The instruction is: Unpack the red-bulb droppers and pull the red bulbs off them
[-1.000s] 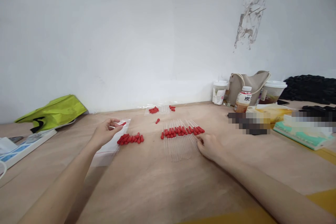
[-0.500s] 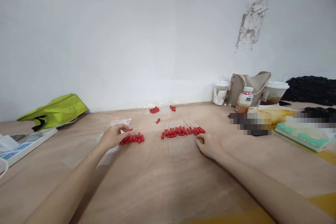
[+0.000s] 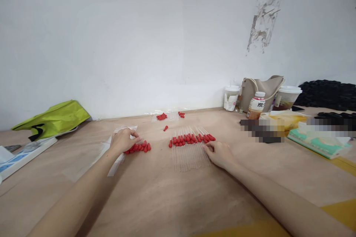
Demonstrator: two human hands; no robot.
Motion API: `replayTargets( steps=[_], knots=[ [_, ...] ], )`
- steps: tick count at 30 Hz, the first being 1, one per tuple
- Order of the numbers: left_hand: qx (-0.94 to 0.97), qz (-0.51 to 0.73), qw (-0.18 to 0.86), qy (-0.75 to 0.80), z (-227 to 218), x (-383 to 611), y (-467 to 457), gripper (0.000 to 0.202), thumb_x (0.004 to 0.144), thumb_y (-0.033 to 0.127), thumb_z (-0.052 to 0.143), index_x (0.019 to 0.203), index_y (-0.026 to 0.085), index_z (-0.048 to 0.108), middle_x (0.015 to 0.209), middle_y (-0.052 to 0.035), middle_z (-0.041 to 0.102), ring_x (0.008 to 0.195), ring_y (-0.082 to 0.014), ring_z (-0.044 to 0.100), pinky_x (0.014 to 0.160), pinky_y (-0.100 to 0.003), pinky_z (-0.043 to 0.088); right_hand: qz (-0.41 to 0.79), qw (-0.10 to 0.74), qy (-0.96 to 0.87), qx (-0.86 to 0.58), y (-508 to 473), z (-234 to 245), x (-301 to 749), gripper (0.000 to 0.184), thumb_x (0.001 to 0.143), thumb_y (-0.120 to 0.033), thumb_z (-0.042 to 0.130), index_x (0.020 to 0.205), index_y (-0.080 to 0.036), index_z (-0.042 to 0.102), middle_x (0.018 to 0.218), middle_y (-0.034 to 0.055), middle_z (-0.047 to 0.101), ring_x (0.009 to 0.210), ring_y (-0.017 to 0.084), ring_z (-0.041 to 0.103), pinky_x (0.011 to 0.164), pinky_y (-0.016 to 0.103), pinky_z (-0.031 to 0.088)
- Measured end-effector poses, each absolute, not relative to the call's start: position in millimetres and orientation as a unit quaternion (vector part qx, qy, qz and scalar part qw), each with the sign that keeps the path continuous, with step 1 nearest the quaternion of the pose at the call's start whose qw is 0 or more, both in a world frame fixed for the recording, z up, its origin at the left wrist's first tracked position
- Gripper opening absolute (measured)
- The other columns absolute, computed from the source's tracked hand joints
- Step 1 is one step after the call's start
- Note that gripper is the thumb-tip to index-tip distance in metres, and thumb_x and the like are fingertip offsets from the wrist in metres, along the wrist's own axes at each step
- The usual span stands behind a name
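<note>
A row of clear glass droppers with red rubber bulbs (image 3: pixel 191 139) lies side by side on the wooden table (image 3: pixel 172 196). My right hand (image 3: pixel 219 153) rests at the row's right edge, fingers curled against the glass tubes. A small pile of loose red bulbs (image 3: pixel 139 147) lies to the left. My left hand (image 3: pixel 122 140) is down on that pile's left end, fingers bent over some bulbs; what it holds is hidden. A clear plastic bag (image 3: pixel 111 152) lies under and beside the left hand.
More red bulbs (image 3: pixel 162 116) lie on plastic near the wall, one single bulb (image 3: pixel 165 128) in front. A green bag (image 3: pixel 52 118) and a white board (image 3: pixel 25 153) are at left. Cups, a bottle (image 3: pixel 256 105), a beige bag (image 3: pixel 264 89) and packets stand at right.
My left hand has come down from above the plastic bag onto the left end of the loose bulb pile. My right hand has stayed at the dropper row's edge.
</note>
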State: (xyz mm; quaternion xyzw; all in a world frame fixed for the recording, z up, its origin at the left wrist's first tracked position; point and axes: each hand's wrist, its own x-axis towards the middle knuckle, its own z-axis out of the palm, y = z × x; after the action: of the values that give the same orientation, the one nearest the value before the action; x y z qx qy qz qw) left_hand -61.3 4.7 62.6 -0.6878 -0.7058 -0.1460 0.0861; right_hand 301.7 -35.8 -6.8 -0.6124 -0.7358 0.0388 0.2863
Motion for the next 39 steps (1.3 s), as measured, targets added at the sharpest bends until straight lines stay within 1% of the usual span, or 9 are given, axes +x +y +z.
replayTargets(
  steps=[4,9,15,19,25,29,33,36,39],
  knots=[
    [-0.682,-0.125,0.063,-0.718,58,-63,12,0.028,0.067,0.050,0.053,0.074,0.026,0.067,0.091,-0.0040,0.066,0.088,-0.0254,0.056,0.068,-0.030,0.038,0.045,0.283,-0.733,-0.617,-36,-6,301,0.032,0.083,-0.038,0.041,0.074,-0.019,0.065,0.067,0.0026,0.064,0.061,0.015,0.056,0.055,0.024,0.031],
    [-0.684,-0.103,0.030,-0.722,55,-69,19,0.030,0.064,0.053,0.054,0.069,0.026,0.068,0.080,-0.0025,0.068,0.079,-0.0241,0.059,0.061,-0.028,0.039,0.050,0.280,-0.731,-0.620,-39,-3,301,0.033,0.083,-0.038,0.040,0.076,-0.018,0.065,0.069,0.0029,0.065,0.063,0.014,0.057,0.057,0.024,0.031],
    [-0.684,-0.116,0.028,-0.720,60,-66,20,0.041,0.071,0.058,0.043,0.077,0.024,0.066,0.083,-0.0029,0.068,0.078,-0.0227,0.060,0.060,-0.027,0.038,0.047,0.283,-0.731,-0.620,-38,-3,302,0.034,0.083,-0.039,0.040,0.075,-0.018,0.065,0.070,0.0034,0.065,0.064,0.015,0.057,0.057,0.025,0.031],
    [-0.686,-0.132,0.039,-0.714,65,-53,17,0.041,0.072,0.058,0.043,0.076,0.024,0.066,0.084,-0.0040,0.067,0.080,-0.0240,0.060,0.061,-0.028,0.038,0.046,0.294,-0.728,-0.618,-34,-6,304,0.033,0.083,-0.040,0.040,0.079,-0.019,0.065,0.073,0.0037,0.066,0.065,0.015,0.057,0.057,0.025,0.032],
    [-0.706,-0.158,0.046,-0.688,69,-31,15,0.028,0.070,0.048,0.051,0.075,0.024,0.066,0.089,-0.0042,0.067,0.083,-0.0231,0.059,0.063,-0.028,0.040,0.048,0.293,-0.723,-0.624,-33,-7,305,0.034,0.083,-0.041,0.039,0.080,-0.019,0.065,0.072,0.0037,0.065,0.064,0.015,0.057,0.057,0.025,0.032],
    [-0.736,-0.174,0.043,-0.653,64,-8,14,0.019,0.071,0.036,0.052,0.073,0.022,0.064,0.085,-0.0041,0.067,0.081,-0.0215,0.060,0.067,-0.028,0.041,0.045,0.295,-0.722,-0.624,-32,-7,305,0.034,0.083,-0.040,0.039,0.079,-0.019,0.065,0.073,0.0038,0.066,0.064,0.016,0.057,0.057,0.025,0.032],
    [-0.778,-0.176,0.026,-0.603,52,25,9,0.014,0.071,0.027,0.051,0.076,0.022,0.063,0.089,-0.0014,0.066,0.084,-0.0189,0.059,0.073,-0.027,0.040,0.054,0.300,-0.719,-0.624,-31,-9,305,0.035,0.083,-0.041,0.038,0.077,-0.019,0.065,0.073,0.0039,0.066,0.064,0.016,0.058,0.056,0.024,0.032],
    [-0.796,-0.172,0.013,-0.580,46,46,6,0.016,0.071,0.035,0.052,0.073,0.023,0.063,0.086,-0.0010,0.065,0.085,-0.0198,0.058,0.076,-0.029,0.039,0.075,0.301,-0.717,-0.625,-30,-9,306,0.037,0.084,-0.041,0.037,0.075,-0.019,0.065,0.072,0.0037,0.067,0.066,0.016,0.059,0.056,0.024,0.033],
    [-0.802,-0.168,0.002,-0.574,42,57,10,0.023,0.069,0.045,0.056,0.069,0.022,0.062,0.079,-0.0009,0.065,0.083,-0.0210,0.058,0.077,-0.031,0.037,0.086,0.301,-0.713,-0.628,-29,-9,307,0.038,0.084,-0.042,0.036,0.073,-0.019,0.065,0.071,0.0035,0.067,0.066,0.016,0.059,0.056,0.023,0.033]
  ],
)
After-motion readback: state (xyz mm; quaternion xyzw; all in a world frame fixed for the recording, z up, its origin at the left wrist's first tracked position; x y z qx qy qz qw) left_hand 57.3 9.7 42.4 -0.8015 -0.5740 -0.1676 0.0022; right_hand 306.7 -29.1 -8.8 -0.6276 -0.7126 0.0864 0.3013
